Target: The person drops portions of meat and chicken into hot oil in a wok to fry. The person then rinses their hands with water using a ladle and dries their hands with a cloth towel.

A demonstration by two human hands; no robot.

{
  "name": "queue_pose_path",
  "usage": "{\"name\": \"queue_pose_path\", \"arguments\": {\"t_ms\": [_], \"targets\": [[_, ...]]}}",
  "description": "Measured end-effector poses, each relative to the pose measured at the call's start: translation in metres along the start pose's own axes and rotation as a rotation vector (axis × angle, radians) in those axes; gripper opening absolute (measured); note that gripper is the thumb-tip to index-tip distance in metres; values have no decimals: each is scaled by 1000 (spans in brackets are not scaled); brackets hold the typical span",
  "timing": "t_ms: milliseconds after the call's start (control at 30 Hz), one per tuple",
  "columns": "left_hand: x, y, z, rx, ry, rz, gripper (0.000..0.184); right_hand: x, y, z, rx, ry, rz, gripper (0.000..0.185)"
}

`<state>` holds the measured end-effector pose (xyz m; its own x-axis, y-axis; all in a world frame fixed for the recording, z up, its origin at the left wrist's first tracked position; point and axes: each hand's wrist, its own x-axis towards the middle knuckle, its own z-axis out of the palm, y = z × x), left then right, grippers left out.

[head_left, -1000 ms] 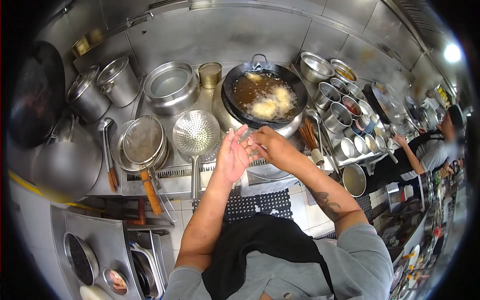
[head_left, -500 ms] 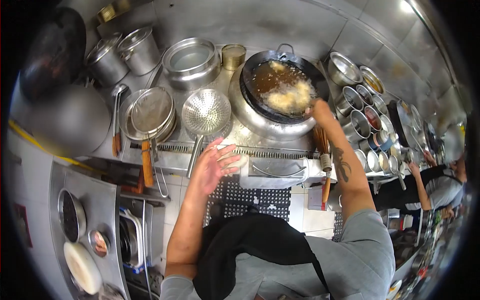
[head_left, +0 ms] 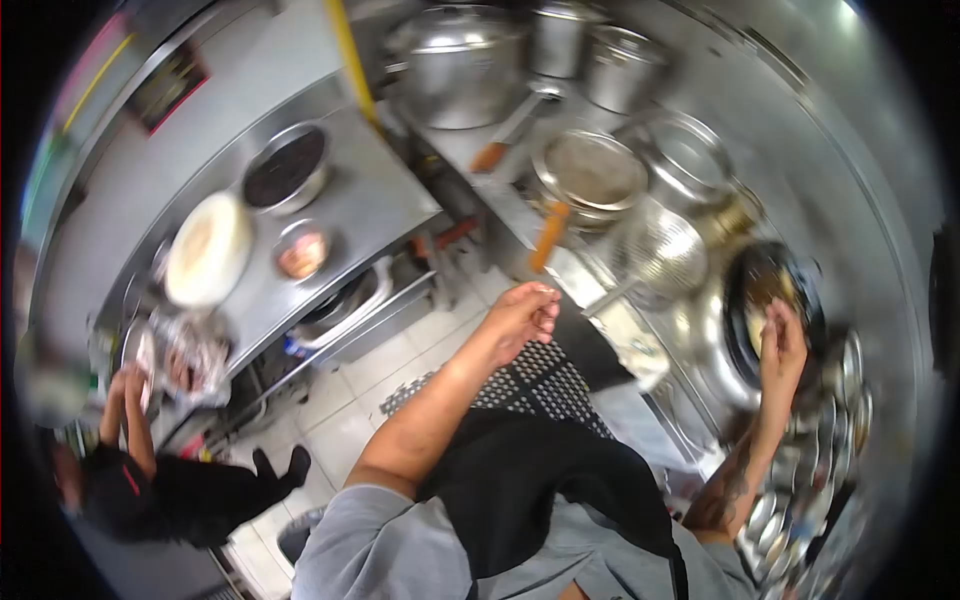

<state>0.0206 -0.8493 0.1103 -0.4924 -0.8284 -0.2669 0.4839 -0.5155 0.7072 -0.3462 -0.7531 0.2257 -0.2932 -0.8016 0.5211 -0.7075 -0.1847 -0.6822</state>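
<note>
My left hand [head_left: 522, 322] hangs in the air over the floor mat [head_left: 535, 385], its fingers curled in and nothing visible in them. Closest to it are the wooden handle of a sieve [head_left: 590, 172] and a perforated ladle [head_left: 662, 250], both on the steel cooktop. Over the near edge of the black wok [head_left: 738, 300], my right hand [head_left: 785, 340] has its fingers drawn together; whether they hold something is hidden. Brown oil and a bit of pale food show in the wok behind the fingers, blurred.
Steel pots [head_left: 465, 70] line the back. On the left counter [head_left: 375, 190] are a bowl of dark food [head_left: 285, 170], a small bowl [head_left: 302, 250], a thick round white board [head_left: 208, 250] and a plastic bag [head_left: 195, 350]. Another person [head_left: 170, 490] works at its end.
The view has swung left, bringing the left counter and another person in. My left hand's spread fingers have curled. My right hand stays by the wok.
</note>
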Motion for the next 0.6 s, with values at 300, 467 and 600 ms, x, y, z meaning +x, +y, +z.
{"name": "queue_pose_path", "arguments": {"t_ms": [300, 467, 600], "targets": [[-110, 107, -246, 194, 749, 450, 11, 13, -167, 256, 57, -474, -249, 26], [-145, 146, -374, 347, 1185, 542, 22, -3, -256, 376, 165, -716, -489, 21], [-142, 163, -411, 284, 1181, 515, 28, -18, -291, 441, 69, -864, -641, 18]]}}
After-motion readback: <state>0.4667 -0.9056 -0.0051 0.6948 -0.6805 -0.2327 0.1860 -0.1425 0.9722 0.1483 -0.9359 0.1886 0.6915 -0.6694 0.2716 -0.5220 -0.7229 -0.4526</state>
